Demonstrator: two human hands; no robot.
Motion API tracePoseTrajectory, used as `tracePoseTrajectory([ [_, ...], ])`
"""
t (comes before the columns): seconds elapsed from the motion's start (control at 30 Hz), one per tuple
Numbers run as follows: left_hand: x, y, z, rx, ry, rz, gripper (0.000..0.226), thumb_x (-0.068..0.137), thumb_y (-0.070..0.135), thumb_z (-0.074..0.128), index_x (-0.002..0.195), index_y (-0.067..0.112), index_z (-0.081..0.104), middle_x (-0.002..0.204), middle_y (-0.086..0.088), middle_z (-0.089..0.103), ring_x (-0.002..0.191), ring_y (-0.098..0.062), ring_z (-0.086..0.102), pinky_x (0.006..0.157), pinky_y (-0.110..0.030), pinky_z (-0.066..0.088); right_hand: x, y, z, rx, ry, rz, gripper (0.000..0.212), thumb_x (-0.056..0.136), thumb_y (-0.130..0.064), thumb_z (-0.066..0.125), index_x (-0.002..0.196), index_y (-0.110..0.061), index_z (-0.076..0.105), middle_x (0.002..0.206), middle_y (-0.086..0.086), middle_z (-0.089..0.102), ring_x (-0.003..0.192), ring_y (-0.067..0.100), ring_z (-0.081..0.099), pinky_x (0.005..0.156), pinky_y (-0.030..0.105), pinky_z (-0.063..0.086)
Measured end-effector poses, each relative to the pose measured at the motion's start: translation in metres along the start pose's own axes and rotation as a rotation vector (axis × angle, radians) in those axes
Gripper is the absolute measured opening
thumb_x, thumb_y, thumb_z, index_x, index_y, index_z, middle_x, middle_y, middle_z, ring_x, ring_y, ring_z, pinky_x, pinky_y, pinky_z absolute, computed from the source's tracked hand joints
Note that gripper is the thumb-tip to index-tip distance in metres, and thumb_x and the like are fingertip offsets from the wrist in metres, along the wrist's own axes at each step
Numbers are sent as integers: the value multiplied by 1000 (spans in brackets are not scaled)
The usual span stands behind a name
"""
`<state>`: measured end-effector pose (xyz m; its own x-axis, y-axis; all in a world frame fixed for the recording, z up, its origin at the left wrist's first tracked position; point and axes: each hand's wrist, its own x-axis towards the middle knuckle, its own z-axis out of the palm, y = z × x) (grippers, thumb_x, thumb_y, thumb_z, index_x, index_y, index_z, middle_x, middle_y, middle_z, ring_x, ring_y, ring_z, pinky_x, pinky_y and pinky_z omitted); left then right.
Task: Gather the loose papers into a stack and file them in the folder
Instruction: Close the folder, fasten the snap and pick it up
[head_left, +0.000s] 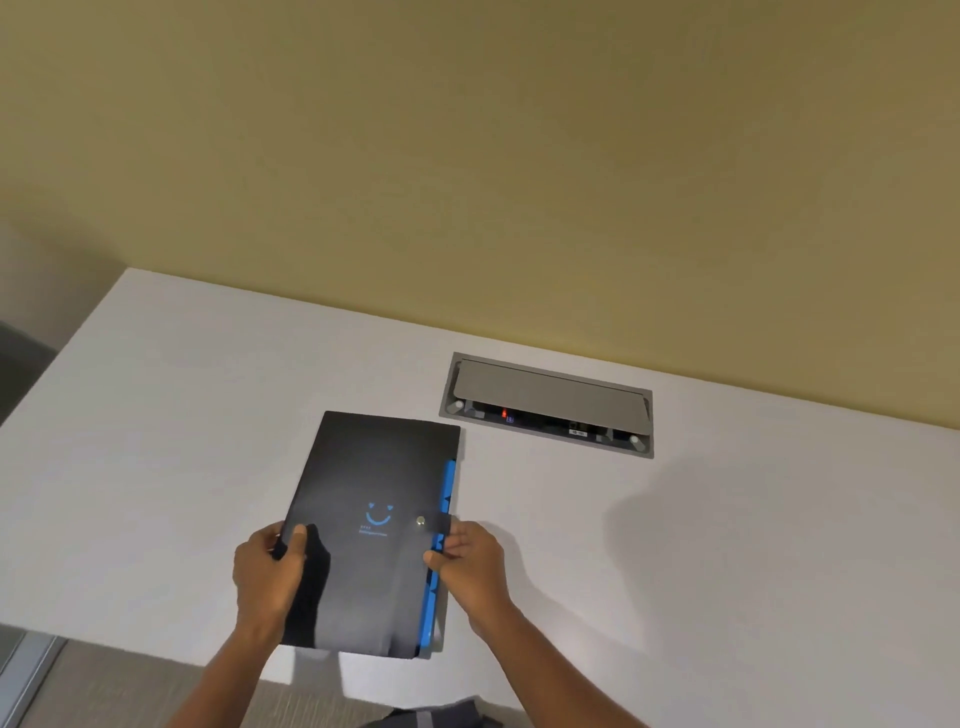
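Note:
A black folder (371, 478) with a blue smiley print and a metal snap button lies closed on the white table (182, 415), its near end over the table's front edge. Blue divider tabs (448, 488) stick out along its right side. My left hand (267, 577) grips the folder's left edge, thumb on the cover. My right hand (467, 553) holds the right edge by the snap strap, fingers against the blue tabs. No loose papers show anywhere.
A grey recessed cable box (548, 402) with a flap lid and a red light sits in the table behind the folder, near the yellow wall (519, 182). Carpeted floor (130, 686) lies below the table's front edge.

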<state>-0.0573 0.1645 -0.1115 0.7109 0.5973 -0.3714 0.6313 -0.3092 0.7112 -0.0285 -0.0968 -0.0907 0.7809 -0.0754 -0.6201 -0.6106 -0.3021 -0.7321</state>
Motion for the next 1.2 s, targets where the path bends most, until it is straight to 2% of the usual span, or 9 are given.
tracePoseTrajectory([
  [0.1, 34, 11, -14, -26, 8, 21, 32, 93, 42, 59, 99, 14, 73, 86, -5, 75, 81, -31, 71, 82, -51, 59, 18, -30, 21, -1, -31, -23, 26, 88, -17, 85, 103, -27, 67, 103, -1, 77, 89, 13, 76, 74, 10, 59],
  [0.23, 80, 33, -17, 10, 4, 52, 34, 90, 45, 57, 88, 15, 74, 79, -5, 75, 77, -31, 70, 78, -48, 59, 51, -61, 37, -5, -44, -13, 29, 87, -16, 85, 113, -17, 72, 107, 4, 78, 94, 16, 76, 76, 15, 59],
  [0.37, 120, 54, -6, 42, -17, 99, 34, 92, 43, 60, 101, 13, 75, 90, -7, 76, 86, -35, 69, 86, -49, 58, 81, -82, 45, 14, -35, 6, 32, 87, -14, 85, 117, -12, 74, 108, 7, 78, 99, 22, 77, 87, 28, 64],
  [0.53, 156, 74, 10, 45, -43, 148, 29, 94, 41, 62, 92, 13, 71, 87, -7, 73, 82, -32, 68, 84, -53, 60, 105, -97, 49, 48, -26, -14, 37, 89, -15, 84, 123, -17, 69, 116, 6, 75, 98, 19, 72, 81, 23, 60],
  [0.7, 175, 86, 16, 45, -66, 200, 25, 95, 36, 63, 95, 12, 73, 89, -6, 75, 83, -30, 70, 84, -51, 61, 117, -105, 49, 106, -58, -33, 63, 89, -19, 85, 145, -21, 56, 141, 2, 65, 122, 24, 68, 104, 39, 59],
  [0.83, 182, 94, 16, 37, -94, 200, 24, 94, 35, 65, 95, 14, 74, 91, -4, 76, 85, -29, 71, 85, -50, 61, 122, -108, 47, 109, -73, -31, 73, 89, -22, 85, 152, -24, 48, 153, 3, 58, 123, 20, 64, 105, 38, 57],
  [1.0, 184, 100, 18, 28, -109, 216, 22, 93, 33, 66, 93, 13, 74, 86, -2, 77, 82, -26, 72, 82, -46, 60, 122, -109, 48, 101, -66, -29, 79, 89, -22, 86, 156, -27, 45, 163, 3, 46, 145, 27, 53, 111, 43, 53],
  [1.2, 179, 104, 21, 8, -129, 236, 20, 94, 32, 65, 103, 15, 73, 96, 1, 77, 91, -24, 73, 85, -41, 59, 120, -112, 47, 86, -77, -31, 80, 90, -23, 85, 157, -31, 43, 167, 2, 42, 150, 27, 46, 114, 42, 51],
])
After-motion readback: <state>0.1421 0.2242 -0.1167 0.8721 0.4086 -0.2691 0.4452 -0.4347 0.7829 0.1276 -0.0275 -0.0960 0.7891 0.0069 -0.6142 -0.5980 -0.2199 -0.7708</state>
